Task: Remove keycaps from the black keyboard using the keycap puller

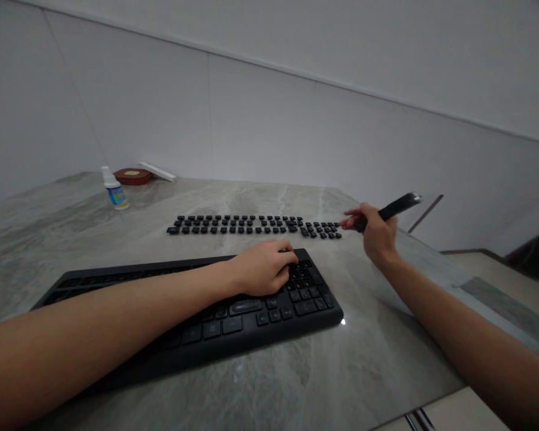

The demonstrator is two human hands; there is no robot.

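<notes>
A black keyboard (269,341) lies on the grey marbled table. My left hand (267,267) rests on its right part, fingers curled down by the upper edge. Keycaps sit along the near rows, while sockets at the upper right look bare. Beyond the keyboard, loose black keycaps (233,230) stand in rows. My right hand (377,233) is at the right end of these rows, closed around a black handled tool (397,206) with a pale, brush-like end pointing up and right. Its thumb and fingertips reach toward the nearest keycaps; whether they touch one I cannot tell.
On the far left of the table (386,371) stand a white spray bottle (115,190) with a blue label, a reddish-brown box (133,176) and a flat white bar (158,172). A pale wall (260,126) rises behind. The table's edge runs along the right.
</notes>
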